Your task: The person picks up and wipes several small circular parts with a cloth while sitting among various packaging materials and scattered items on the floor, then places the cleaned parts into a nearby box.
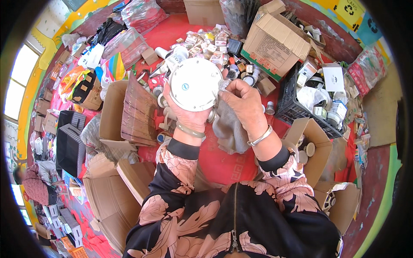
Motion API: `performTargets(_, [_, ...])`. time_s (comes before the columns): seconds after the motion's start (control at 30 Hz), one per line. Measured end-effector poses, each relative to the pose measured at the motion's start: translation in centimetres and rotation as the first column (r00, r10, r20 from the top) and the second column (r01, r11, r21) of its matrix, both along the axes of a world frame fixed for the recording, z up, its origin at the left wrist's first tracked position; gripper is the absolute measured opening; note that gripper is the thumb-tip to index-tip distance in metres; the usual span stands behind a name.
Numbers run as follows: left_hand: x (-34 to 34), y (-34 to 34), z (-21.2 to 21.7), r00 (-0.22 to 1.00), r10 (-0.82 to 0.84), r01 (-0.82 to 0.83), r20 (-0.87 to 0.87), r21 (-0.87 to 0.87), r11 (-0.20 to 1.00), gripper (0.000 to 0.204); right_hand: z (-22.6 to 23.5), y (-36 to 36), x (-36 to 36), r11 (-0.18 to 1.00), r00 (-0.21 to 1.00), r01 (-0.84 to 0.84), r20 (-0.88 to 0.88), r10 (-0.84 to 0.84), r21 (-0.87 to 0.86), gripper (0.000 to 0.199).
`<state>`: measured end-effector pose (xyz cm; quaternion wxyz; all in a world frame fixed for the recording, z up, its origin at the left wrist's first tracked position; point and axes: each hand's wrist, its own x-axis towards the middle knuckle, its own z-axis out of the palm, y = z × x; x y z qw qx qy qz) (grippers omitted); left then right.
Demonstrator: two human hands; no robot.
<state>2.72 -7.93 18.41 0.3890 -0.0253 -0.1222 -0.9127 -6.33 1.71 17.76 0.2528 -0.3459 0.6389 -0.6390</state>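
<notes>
A white round disc (194,81), with a small blue round mark and several small dots near its rim, rests in my left hand (189,117). That hand is closed around it from below; most of its fingers are hidden behind the disc, and fingertips show past the right edge. My right hand (247,101) pinches a grey knitted cloth (231,127) against the right side of the disc. The cloth hangs down over the red floor covering. Beyond the disc lies a heap of small boxes (211,41) and white round pieces.
A black crate (287,96) full of mixed goods stands to the right, below a large cardboard box (275,43). Open cartons (112,193) crowd the left, with another carton (310,139) near my right elbow. At far left is another person (36,185), beside stacked goods.
</notes>
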Motion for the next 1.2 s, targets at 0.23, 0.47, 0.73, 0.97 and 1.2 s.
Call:
performTargets(0.23, [0.0, 0.3, 0.1, 0.999, -0.029, 0.028, -0.030, -0.017, 0.999, 0.074, 1.5, 1.3, 1.0, 0.996, 0.946, 0.053, -0.324, -0.027, 0.071, 0.015])
performTargets(0.47, [0.1, 0.5, -1.5, 0.997, -0.080, 0.079, -0.010, -0.067, 0.995, 0.071, 0.5, 0.7, -0.7, 0.983, 0.978, 0.170, -0.138, -0.159, 0.069, 0.015])
performTargets(0.73, [-0.1, 1.2, -2.0, 0.986, -0.116, 0.121, 0.121, -0.031, 0.992, 0.068, 1.4, 1.3, -2.2, 0.981, 0.952, 0.195, -0.241, -0.188, 0.007, 0.013])
performTargets(0.97, [0.1, 1.1, -1.7, 0.980, -0.154, 0.155, 0.126, 0.004, 0.988, 0.064, 1.5, 1.0, -2.4, 0.958, 0.736, 0.192, -0.615, -0.283, -0.212, 0.008])
performTargets(1.2, [0.0, 0.4, -1.6, 0.992, -0.099, 0.098, 0.083, 0.014, 0.995, 0.058, -0.9, 0.2, -2.4, 0.986, 0.795, 0.126, -0.583, -0.168, -0.113, 0.010])
